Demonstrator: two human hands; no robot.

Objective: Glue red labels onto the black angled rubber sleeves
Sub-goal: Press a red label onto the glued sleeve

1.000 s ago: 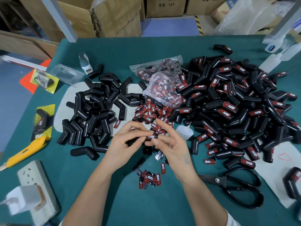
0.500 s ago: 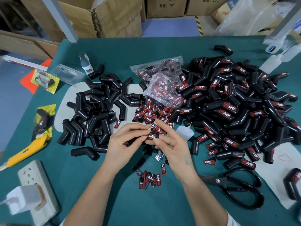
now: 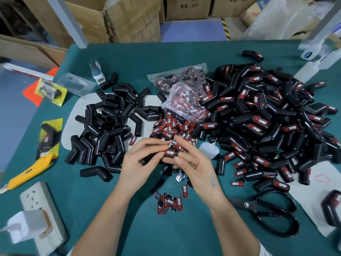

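Note:
My left hand (image 3: 137, 161) grips a black angled rubber sleeve (image 3: 150, 157) at the table's middle. A red label (image 3: 169, 152) lies on the sleeve's end, and my right hand (image 3: 195, 162) holds that end from the right with its index finger stretched above the label. Unlabelled sleeves (image 3: 110, 126) are heaped to the left. A large heap of labelled sleeves (image 3: 267, 122) fills the right. Loose red labels (image 3: 171, 127) lie just beyond my hands, with more (image 3: 170, 201) near my wrists. A small white glue bottle (image 3: 208, 149) lies right of my fingers.
Black scissors (image 3: 267, 213) lie at the right front. A yellow utility knife (image 3: 27, 171) and a white power strip (image 3: 42, 215) sit at the left front. A clear bag of labels (image 3: 184, 95) lies behind the loose ones. Cardboard boxes (image 3: 129, 19) stand past the green table (image 3: 166, 56).
The label now sits more squarely on the sleeve's end, facing up. My hands stay in about the same place.

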